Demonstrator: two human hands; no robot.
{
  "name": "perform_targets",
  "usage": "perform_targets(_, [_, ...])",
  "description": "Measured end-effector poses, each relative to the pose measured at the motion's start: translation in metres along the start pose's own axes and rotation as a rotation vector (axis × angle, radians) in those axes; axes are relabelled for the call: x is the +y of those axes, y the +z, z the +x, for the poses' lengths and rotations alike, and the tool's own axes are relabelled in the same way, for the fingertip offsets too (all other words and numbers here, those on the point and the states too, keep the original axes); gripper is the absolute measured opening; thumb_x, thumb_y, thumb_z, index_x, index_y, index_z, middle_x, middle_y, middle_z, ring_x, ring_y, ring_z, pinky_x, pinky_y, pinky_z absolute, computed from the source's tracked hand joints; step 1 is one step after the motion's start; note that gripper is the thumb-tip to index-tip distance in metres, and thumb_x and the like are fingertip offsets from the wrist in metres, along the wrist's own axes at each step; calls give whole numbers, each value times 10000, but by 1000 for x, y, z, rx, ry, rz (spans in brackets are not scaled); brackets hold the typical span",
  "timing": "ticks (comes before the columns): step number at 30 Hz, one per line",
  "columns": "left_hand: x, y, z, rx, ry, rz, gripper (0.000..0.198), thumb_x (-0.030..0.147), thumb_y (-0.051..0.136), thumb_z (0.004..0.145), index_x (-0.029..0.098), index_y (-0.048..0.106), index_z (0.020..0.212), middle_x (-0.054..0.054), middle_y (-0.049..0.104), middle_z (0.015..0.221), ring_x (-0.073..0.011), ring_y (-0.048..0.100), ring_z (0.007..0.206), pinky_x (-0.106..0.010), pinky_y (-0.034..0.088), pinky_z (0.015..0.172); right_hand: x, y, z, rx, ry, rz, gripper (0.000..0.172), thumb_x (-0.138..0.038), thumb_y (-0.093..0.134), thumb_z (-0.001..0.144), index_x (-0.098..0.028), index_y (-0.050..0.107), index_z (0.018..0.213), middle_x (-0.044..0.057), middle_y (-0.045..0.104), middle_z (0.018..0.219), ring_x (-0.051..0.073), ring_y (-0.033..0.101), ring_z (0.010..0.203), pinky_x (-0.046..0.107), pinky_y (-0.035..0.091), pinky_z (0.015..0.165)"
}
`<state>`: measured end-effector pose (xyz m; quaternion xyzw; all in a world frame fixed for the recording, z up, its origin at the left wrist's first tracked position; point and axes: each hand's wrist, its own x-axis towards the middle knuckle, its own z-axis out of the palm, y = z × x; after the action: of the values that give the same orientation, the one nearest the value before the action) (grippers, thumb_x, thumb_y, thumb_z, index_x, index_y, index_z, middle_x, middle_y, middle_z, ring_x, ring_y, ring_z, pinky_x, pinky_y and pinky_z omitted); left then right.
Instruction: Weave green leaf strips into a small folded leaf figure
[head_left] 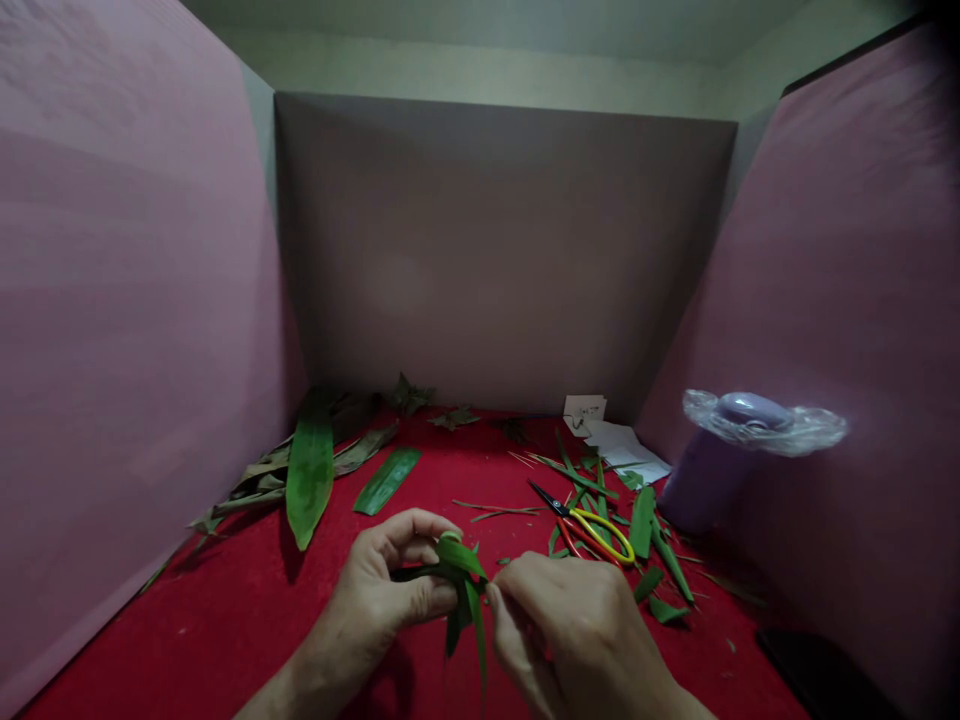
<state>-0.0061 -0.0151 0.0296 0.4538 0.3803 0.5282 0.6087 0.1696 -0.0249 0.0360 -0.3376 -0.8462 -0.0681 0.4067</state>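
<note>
My left hand (390, 585) is closed around a folded green leaf piece (459, 570), thumb pressed against its lower side, held just above the red tabletop (240, 610). My right hand (570, 625) is closed in a pinch at the leaf's right edge, where narrow green strips hang down. Both hands meet at the bottom centre of the view.
Scissors with yellow and red handles (585, 525) lie to the right among cut green strips. Whole leaves (311, 470) and dried ones lie at the left back. White papers (611, 440) sit at the back right. A small purple fan (739, 440) spins on the right. Pink walls surround the table.
</note>
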Motion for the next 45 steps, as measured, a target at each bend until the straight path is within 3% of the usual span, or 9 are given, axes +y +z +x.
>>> perform_targets(9, [-4,-1,2,-4,98,-49,199,149,811,529,204,694,680,31,690,629,-96,607,577,-183,501,568,-1,-11,5,-1,-128,-140,242,-86,428,725,-169,478,503,-29,473,411,79,370,347,255,215,425])
perform_targets(13, [-9,-9,4,-45,382,169,174,100,766,591,236,699,677,35,644,659,-123,576,670,-219,487,622,2,-17,4,-87,-85,-33,214,-82,419,678,-171,488,496,-30,483,408,74,371,333,240,220,397])
perform_targets(19, [-5,-14,-7,1,952,661,349,42,660,696,325,683,899,40,738,733,-196,565,803,-406,378,891,-6,-43,13,-278,247,331,40,-165,599,743,-193,618,763,-26,639,639,96,571,560,161,392,517])
perform_targets(27, [-1,-6,-14,58,1044,776,403,74,612,733,410,676,945,63,760,743,-231,575,782,-468,271,971,-5,-33,10,-451,513,656,167,-212,552,804,-173,503,649,-55,458,549,79,422,518,169,352,481])
perform_targets(33, [0,1,-14,56,957,660,351,103,641,722,403,695,898,55,748,684,-225,570,753,-455,267,970,-6,-31,8,-326,312,418,189,-190,499,839,-168,525,654,-43,497,543,72,446,491,176,332,469])
perform_targets(36, [-1,-3,-12,25,921,663,378,54,641,702,380,695,885,51,743,690,-223,555,764,-435,305,933,-2,-20,5,-126,9,208,197,-120,462,804,-166,509,618,-33,493,510,74,432,446,204,291,445])
perform_targets(38, [-2,-5,-10,16,910,658,400,26,643,684,369,692,884,52,738,688,-224,546,776,-421,322,911,0,-11,3,117,-131,-59,259,-90,444,794,-171,493,553,-18,466,462,91,386,421,247,229,440])
perform_targets(41, [-3,-7,-9,26,920,663,435,5,639,670,371,690,899,52,739,699,-229,541,792,-429,305,925,0,-7,3,121,-266,-240,257,-65,441,786,-180,539,578,-10,484,458,108,388,425,271,218,453])
perform_targets(45, [-4,-8,-10,36,901,643,415,24,640,671,378,704,876,43,735,673,-238,551,789,-449,300,938,-1,-20,8,-56,-263,-208,279,-94,416,780,-184,498,528,-14,468,460,108,388,411,269,223,426])
